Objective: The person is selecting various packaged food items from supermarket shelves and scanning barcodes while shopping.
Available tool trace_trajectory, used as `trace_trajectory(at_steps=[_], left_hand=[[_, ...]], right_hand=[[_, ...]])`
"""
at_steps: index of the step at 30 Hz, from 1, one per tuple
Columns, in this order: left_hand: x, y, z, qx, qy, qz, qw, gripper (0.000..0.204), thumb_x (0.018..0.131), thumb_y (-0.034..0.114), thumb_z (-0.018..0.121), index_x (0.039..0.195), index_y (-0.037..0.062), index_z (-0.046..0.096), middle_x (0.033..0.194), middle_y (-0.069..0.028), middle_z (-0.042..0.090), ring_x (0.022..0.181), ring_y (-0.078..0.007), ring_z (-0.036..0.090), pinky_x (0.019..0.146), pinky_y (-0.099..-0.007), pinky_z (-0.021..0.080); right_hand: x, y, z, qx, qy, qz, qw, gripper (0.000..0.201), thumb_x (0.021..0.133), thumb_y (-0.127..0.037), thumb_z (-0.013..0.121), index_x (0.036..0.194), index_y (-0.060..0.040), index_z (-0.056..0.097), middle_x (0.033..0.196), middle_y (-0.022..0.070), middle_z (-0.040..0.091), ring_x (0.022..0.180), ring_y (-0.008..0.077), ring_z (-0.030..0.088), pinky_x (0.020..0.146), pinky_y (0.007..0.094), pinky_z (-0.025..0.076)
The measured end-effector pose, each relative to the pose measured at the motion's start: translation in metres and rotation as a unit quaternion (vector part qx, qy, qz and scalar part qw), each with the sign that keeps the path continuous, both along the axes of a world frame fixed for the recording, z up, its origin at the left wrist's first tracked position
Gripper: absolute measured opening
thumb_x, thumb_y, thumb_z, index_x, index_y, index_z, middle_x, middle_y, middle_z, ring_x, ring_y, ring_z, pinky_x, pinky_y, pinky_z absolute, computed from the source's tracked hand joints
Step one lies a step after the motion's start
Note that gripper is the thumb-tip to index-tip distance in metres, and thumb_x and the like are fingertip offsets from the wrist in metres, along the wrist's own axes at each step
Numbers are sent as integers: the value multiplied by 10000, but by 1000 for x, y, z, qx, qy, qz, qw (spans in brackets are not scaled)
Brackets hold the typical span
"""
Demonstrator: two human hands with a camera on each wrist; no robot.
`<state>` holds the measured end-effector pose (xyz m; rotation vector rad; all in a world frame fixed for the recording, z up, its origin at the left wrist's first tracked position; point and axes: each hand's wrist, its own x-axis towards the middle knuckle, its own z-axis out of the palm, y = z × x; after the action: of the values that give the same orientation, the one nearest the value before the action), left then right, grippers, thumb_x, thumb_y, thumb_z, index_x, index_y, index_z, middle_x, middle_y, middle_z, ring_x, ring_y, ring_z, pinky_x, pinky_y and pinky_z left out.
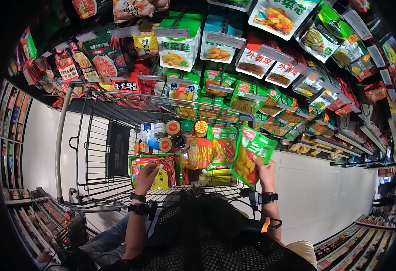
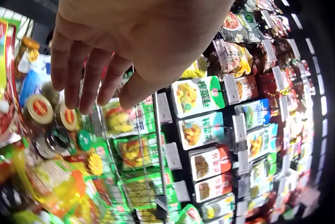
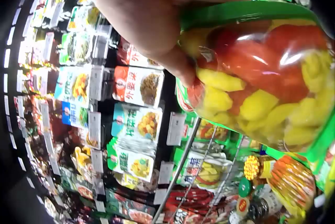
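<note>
At the left we have the rail of the shopping cart (image 1: 62, 149). Inside it, the left hand (image 1: 146, 176) hangs over a red packet (image 1: 170, 169), fingers loosely extended and holding nothing; we cannot tell whether it touches. Next come jars (image 1: 172, 128) and an orange-and-yellow bag (image 1: 201, 152). Farther right, above the cart's right end, the green pouch (image 1: 247, 156) is tilted in the right hand (image 1: 265, 173), which pinches its side edge, thumb across the clear front. We judge it fairly light but liquid-filled, soft and sagging, its film slippery. We'd take the flat sealed rim, or support it underneath, rather than squeeze the bulging middle.
</note>
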<state>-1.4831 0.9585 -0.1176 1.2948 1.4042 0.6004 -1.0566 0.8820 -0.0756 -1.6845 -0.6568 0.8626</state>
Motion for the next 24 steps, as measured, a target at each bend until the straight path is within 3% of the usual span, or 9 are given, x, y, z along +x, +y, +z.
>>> trace_trajectory(at_steps=[4, 7, 12, 13, 15, 17, 18, 21, 24], left_hand=[[-23, -18, -1, 10, 92, -7, 996, 234, 876, 163, 608, 1018, -22, 604, 839, -118, 666, 787, -160, 650, 700, -273, 494], [-24, -33, 6, 5, 147, -15, 989, 266, 862, 207, 625, 1018, -8, 615, 859, -154, 670, 810, -227, 664, 709, -308, 502], [-32, -61, 15, 45, 191, -11, 980, 284, 832, 210, 642, 1002, -15, 609, 945, -188, 650, 898, -319, 636, 769, -369, 501], [-32, -66, 27, 71, 210, -6, 975, 263, 842, 198, 627, 1001, -11, 611, 947, -182, 650, 889, -317, 638, 756, -372, 503], [-43, -88, 25, 94, 233, 16, 968, 224, 852, 181, 608, 986, 3, 618, 932, -172, 653, 847, -314, 641, 719, -377, 502], [-31, -88, 51, 61, 251, 70, 964, 203, 856, 184, 597, 973, 21, 626, 906, -157, 658, 797, -312, 638, 685, -391, 492], [-25, -85, 53, 68, 248, 90, 962, 174, 855, 181, 589, 935, 32, 629, 881, -145, 657, 753, -317, 625, 673, -395, 484], [-25, -94, 30, 170, 299, 79, 936, 157, 857, 171, 574, 906, 29, 621, 854, -138, 651, 732, -318, 615, 666, -395, 482], [-16, -92, 33, 183, 374, 77, 906, 123, 841, 152, 575, 888, 47, 617, 824, -122, 637, 758, -308, 605, 677, -403, 480]], right_hand=[[-13, 41, -29, -70, -56, 134, 987, 185, 837, -134, 659, 891, 42, 664, 764, 61, 665, 656, 82, 568, 599, 258, 466], [-10, 82, -118, -186, -15, 191, 964, 156, 847, -104, 639, 922, 32, 650, 792, 45, 652, 664, 97, 556, 575, 297, 459], [0, 117, -220, -221, 48, 75, 971, 143, 824, -42, 635, 949, 25, 650, 869, 78, 663, 727, 159, 617, 634, 339, 496], [16, 118, -269, -180, 25, 88, 979, 258, 746, -181, 717, 890, 27, 669, 851, 161, 679, 747, 250, 654, 669, 365, 492], [8, 116, -202, -260, -198, 127, 936, 281, 733, -241, 720, 871, 0, 674, 873, 172, 680, 770, 295, 662, 695, 393, 511], [7, 129, -183, -338, -248, 90, 904, 325, 719, -294, 718, 850, -2, 663, 909, 181, 673, 800, 341, 658, 720, 408, 528], [-5, 137, -140, -328, -94, 42, 939, 399, 724, -285, 701, 985, 7, 620, 914, 184, 665, 818, 370, 650, 724, 414, 535], [8, 125, -212, -365, -317, 28, 875, 517, 756, -226, 667, 1176, 17, 489, 861, 194, 654, 758, 367, 653, 680, 412, 543], [-16, 110, -172, -320, -334, 88, 882, 687, 750, -234, 670, 1266, 88, 350, 1118, 317, 515, 982, 408, 564, 799, 430, 494]])
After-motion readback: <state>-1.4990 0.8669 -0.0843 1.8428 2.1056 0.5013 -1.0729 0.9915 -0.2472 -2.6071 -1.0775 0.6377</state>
